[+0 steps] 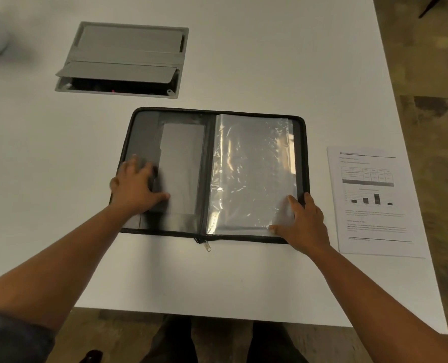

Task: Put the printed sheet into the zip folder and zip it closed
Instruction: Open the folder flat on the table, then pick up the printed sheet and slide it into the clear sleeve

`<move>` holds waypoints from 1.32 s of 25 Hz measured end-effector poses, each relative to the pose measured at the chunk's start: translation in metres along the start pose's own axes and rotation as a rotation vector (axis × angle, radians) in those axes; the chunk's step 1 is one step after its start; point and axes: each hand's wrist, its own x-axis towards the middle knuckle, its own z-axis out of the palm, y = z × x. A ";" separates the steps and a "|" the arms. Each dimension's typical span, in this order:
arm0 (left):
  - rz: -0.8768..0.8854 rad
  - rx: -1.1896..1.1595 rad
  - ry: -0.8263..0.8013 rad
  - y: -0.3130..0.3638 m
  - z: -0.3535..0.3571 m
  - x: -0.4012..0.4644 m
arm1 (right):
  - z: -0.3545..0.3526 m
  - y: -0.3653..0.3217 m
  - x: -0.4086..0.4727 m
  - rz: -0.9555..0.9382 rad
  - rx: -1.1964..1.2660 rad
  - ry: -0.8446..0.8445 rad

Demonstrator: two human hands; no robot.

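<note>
So the white table fills most of the view, and way over at about 10 o'clock there's a grey cable hatch set into it, with its near flap tipped up so you can see dark stuff underneath. Moving right, the left hand lies flat on the left inside panel of the zip folder, fingers spread wide and pretty straight, pressing down and not curled around anything; it's a bit blurry. The folder itself sits dead centre, opened out flat like a book, black edging all round, a see-through pocket on the left half and crinkly clear plastic sleeves on the right half. The zip pull hangs off the near edge at roughly 6 o'clock from the spine. The right hand rests on the folder's near right corner, around 4 o'clock, fingers loosely spread with the tips touching the sleeve edge, holding nothing as far as I can see. Then the printed sheet lies flat on the table at 3 o'clock, just beside the folder, no hand on it, table and bar chart facing up.
</note>
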 end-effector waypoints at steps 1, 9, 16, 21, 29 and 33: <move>0.128 0.030 -0.044 0.016 0.000 -0.003 | 0.002 0.002 -0.001 -0.009 0.012 0.008; 0.490 0.168 -0.299 0.109 0.022 -0.027 | 0.010 0.013 -0.005 -0.073 -0.067 0.012; 0.455 0.227 -0.315 0.116 0.029 -0.033 | 0.012 0.019 -0.004 -0.091 -0.087 0.007; 0.434 0.223 -0.297 0.128 0.020 -0.035 | 0.006 0.030 -0.008 -0.105 0.121 0.082; 0.846 -0.018 -0.147 0.287 0.049 -0.067 | -0.061 0.135 0.005 0.191 0.240 0.474; 0.833 -0.033 -0.187 0.358 0.076 -0.071 | -0.088 0.189 0.020 0.335 0.193 0.486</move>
